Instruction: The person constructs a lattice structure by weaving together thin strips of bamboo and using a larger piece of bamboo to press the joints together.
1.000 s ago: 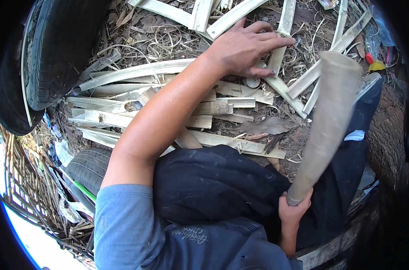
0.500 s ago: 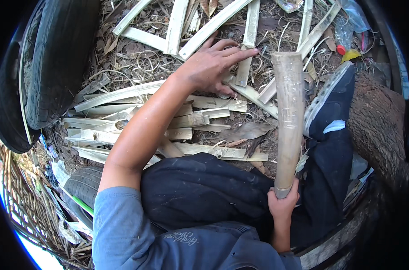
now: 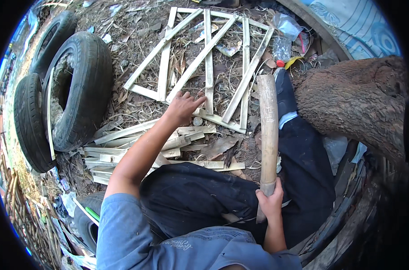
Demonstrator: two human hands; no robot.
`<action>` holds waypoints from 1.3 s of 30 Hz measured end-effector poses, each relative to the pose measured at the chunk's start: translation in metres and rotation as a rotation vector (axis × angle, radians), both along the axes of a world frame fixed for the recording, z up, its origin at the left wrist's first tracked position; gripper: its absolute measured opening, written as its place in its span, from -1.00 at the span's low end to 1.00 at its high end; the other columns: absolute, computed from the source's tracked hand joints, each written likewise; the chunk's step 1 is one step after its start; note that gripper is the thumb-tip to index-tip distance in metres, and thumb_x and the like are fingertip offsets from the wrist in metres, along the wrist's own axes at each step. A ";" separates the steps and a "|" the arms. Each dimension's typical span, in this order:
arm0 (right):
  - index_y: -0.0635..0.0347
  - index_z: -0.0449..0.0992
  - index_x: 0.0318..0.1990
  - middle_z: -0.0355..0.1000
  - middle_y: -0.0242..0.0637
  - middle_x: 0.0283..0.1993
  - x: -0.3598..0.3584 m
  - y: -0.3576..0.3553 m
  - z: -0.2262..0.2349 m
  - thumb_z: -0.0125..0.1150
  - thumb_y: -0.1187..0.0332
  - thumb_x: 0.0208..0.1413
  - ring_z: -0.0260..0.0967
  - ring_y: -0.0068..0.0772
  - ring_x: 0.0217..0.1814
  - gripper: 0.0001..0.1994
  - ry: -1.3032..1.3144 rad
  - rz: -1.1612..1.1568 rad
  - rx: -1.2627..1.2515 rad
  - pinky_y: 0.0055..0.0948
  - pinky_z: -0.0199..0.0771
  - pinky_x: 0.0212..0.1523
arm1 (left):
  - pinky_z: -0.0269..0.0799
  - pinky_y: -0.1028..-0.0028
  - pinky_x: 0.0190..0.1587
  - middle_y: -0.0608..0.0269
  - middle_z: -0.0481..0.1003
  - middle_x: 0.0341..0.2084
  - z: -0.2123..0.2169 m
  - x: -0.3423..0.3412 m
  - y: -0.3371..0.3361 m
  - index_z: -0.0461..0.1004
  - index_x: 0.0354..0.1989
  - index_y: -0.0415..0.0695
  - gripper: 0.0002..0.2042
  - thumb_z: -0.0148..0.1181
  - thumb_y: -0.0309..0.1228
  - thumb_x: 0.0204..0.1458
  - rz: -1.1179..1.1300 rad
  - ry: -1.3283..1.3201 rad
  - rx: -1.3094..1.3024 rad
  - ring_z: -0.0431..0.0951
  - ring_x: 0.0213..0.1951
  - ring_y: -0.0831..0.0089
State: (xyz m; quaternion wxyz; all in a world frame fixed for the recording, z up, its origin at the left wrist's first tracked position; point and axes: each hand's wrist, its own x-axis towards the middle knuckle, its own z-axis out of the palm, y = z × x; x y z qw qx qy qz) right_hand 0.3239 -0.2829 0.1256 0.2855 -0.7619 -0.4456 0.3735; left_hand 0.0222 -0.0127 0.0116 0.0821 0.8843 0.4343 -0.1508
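The right hand [image 3: 270, 202] clenched the bamboo culm [image 3: 268, 130] at its near end; stiff, probably top-heavy beyond the grip. The left hand [image 3: 183, 107] was spread over split slats [image 3: 204, 118].

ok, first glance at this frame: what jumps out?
The long bamboo pole standing on the right, gripped at its lower end by the right hand. The left hand stretches forward over pale split bamboo strips scattered on the ground, near the strips laid out as a lattice further ahead. Old tyres lean at the left, and a thick tree trunk fills the right.
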 end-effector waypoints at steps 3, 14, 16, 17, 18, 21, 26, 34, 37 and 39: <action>0.32 0.39 -0.14 0.52 0.02 -0.30 0.010 -0.010 0.009 0.31 0.45 -0.20 0.55 0.05 -0.22 -0.61 0.019 -0.030 0.074 -0.19 0.49 -0.17 | 0.27 0.17 0.18 0.15 0.55 -0.16 0.023 0.003 0.010 0.21 0.27 0.06 -0.24 0.46 -0.18 -0.14 0.096 -0.129 -0.072 0.44 0.06 0.14; 0.36 0.42 -0.05 0.53 0.02 -0.21 0.034 -0.026 -0.025 0.32 0.41 -0.21 0.55 -0.06 -0.13 -0.53 0.194 -0.150 0.016 -0.20 0.49 -0.07 | 0.10 0.17 0.33 0.39 0.63 -0.21 0.125 -0.015 0.032 0.56 0.00 0.12 -0.48 0.52 -0.11 -0.21 0.009 -0.172 -0.125 0.49 0.03 0.34; 0.39 0.41 -0.05 0.53 -0.02 -0.27 0.031 -0.019 -0.023 0.31 0.43 -0.20 0.56 -0.16 -0.23 -0.53 0.205 -0.151 0.033 -0.23 0.52 -0.15 | 0.04 0.06 0.35 0.45 0.64 -0.30 0.111 -0.022 0.028 0.55 -0.03 0.12 -0.47 0.53 -0.09 -0.25 0.038 -0.187 -0.089 0.51 0.00 0.35; 0.39 0.41 -0.05 0.53 -0.02 -0.27 0.026 -0.016 -0.019 0.31 0.43 -0.20 0.56 -0.16 -0.23 -0.53 0.220 -0.142 0.038 -0.23 0.52 -0.15 | 0.02 0.03 0.35 0.44 0.64 -0.31 0.094 -0.027 0.029 0.53 -0.02 0.12 -0.48 0.51 -0.06 -0.22 0.037 -0.190 -0.078 0.50 0.01 0.34; 0.38 0.39 -0.03 0.48 -0.14 -0.35 0.024 -0.014 -0.018 0.27 0.48 -0.17 0.50 -0.32 -0.41 -0.55 0.229 -0.142 0.052 -0.34 0.50 -0.34 | 0.03 0.00 0.35 0.43 0.62 -0.26 0.077 -0.022 0.029 0.52 0.00 0.14 -0.46 0.50 -0.03 -0.21 0.008 -0.138 -0.108 0.47 0.07 0.33; 0.39 0.36 0.03 0.44 -0.24 -0.43 0.027 -0.012 -0.021 0.23 0.54 -0.14 0.44 -0.47 -0.58 -0.53 0.229 -0.138 0.056 -0.44 0.50 -0.53 | 0.01 -0.09 0.35 0.34 0.48 0.01 0.035 -0.007 0.027 0.43 0.14 0.18 -0.33 0.47 0.04 -0.21 -0.108 -0.089 0.018 0.36 0.20 0.30; 0.41 0.40 -0.08 0.48 -0.16 -0.47 0.022 -0.002 -0.024 0.31 0.45 -0.19 0.52 -0.32 -0.49 -0.56 0.248 -0.183 -0.030 -0.32 0.53 -0.40 | 0.29 0.12 0.19 -0.02 0.38 0.10 0.011 0.002 0.064 0.31 0.17 -0.09 -0.33 0.34 0.03 -0.04 0.477 -0.350 0.258 0.37 0.18 0.05; 0.40 0.37 -0.04 0.44 -0.24 -0.43 0.029 0.005 -0.055 0.24 0.56 -0.14 0.47 -0.45 -0.56 -0.59 0.146 -0.101 -0.035 -0.43 0.50 -0.54 | 0.47 0.01 -0.24 -0.13 0.56 -0.50 -0.028 -0.008 0.111 0.44 -0.32 -0.22 -0.55 0.11 0.03 0.18 0.601 -0.502 0.125 0.59 -0.34 -0.09; 0.49 0.37 -0.01 0.52 0.03 -0.24 0.031 0.010 -0.060 0.35 0.43 -0.22 0.54 -0.15 -0.16 -0.45 0.172 -0.180 -0.085 -0.22 0.51 -0.11 | 0.46 0.05 -0.28 -0.13 0.55 -0.53 -0.019 -0.005 0.109 0.45 -0.36 -0.25 -0.57 0.16 -0.03 0.17 0.651 -0.640 0.068 0.58 -0.38 -0.10; 0.49 0.36 0.03 0.51 0.05 -0.17 0.031 0.016 -0.056 0.35 0.42 -0.22 0.51 -0.14 -0.09 -0.42 0.189 -0.165 -0.098 -0.23 0.47 -0.02 | 0.45 0.10 -0.33 -0.12 0.54 -0.58 -0.007 -0.004 0.107 0.45 -0.39 -0.27 -0.59 0.21 -0.09 0.16 0.747 -0.827 -0.068 0.58 -0.44 -0.07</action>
